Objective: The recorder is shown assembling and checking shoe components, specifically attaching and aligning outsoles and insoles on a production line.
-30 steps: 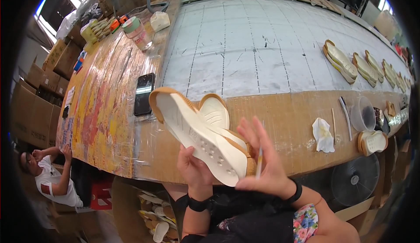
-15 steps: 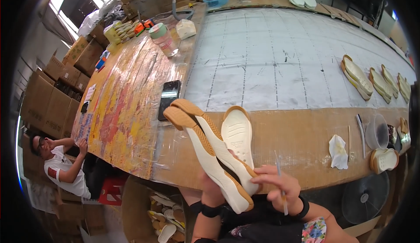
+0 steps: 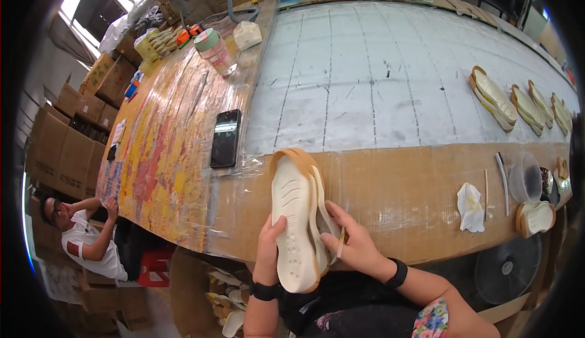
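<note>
A small stack of cream shoe soles (image 3: pixel 291 216) with tan rims stands nearly upright in front of me, the top one's studded inner face turned my way. My left hand (image 3: pixel 268 246) is closed on the stack's left edge, thumb over the front. On the other side, my right hand (image 3: pixel 353 240) presses its fingers and thumb against the rearmost sole. A thin pale stick (image 3: pixel 340 243), possibly a small brush, is also pinched in the right hand; its tip cannot be made out.
A phone (image 3: pixel 225 138) lies left of the soles. More soles (image 3: pixel 492 99) rest far right. Nearer are a stained white cloth (image 3: pixel 470 207), a toothbrush-like tool (image 3: pixel 502 183) and a clear plastic cup (image 3: pixel 525 179). A bottle (image 3: pixel 214 52) stands back left; a person (image 3: pixel 94 234) sits at left.
The soles have swung from a fanned, leftward tilt to a closer, nearly upright stack, top face toward me. My right hand has moved from their lower end up to their right side.
</note>
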The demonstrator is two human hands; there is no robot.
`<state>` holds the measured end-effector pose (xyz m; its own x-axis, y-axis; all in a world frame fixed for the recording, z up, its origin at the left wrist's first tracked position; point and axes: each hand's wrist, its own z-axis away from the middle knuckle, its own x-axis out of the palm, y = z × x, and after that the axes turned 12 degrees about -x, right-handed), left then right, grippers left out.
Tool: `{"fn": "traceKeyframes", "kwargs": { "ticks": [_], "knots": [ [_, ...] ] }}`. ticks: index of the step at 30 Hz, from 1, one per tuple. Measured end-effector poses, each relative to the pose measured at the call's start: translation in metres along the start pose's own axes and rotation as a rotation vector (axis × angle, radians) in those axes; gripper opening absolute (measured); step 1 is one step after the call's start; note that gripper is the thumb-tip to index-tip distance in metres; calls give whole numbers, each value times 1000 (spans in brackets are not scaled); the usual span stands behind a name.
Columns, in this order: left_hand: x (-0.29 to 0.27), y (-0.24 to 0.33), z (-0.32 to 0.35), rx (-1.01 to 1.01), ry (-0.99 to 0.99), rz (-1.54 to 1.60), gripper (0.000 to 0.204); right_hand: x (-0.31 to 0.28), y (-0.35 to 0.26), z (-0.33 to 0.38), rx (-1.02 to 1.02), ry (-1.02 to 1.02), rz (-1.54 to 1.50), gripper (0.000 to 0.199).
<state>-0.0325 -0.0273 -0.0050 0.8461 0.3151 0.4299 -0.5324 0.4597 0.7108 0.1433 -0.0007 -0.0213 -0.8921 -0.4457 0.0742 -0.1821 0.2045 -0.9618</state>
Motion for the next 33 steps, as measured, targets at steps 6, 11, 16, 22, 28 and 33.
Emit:
{"fn": "traceKeyframes", "kwargs": {
  "ticks": [6,11,16,22,28,33],
  "knots": [
    [2,-21,25,33,-182,418,38,4,-29,5,-24,-109,-66,51],
    [10,-35,32,42,-1,403,40,0,-39,4,16,-58,-395,46],
    [12,-45,46,115,70,242,40,-6,-52,10,-119,-102,-297,61],
    [14,-49,44,209,105,11,40,-9,-61,13,-168,-52,-6,71],
    [19,-37,44,328,148,-233,42,-28,-59,14,-228,-276,119,74],
    [58,4,36,200,-85,91,59,-23,-50,5,-57,25,-318,59]
  ]
}}
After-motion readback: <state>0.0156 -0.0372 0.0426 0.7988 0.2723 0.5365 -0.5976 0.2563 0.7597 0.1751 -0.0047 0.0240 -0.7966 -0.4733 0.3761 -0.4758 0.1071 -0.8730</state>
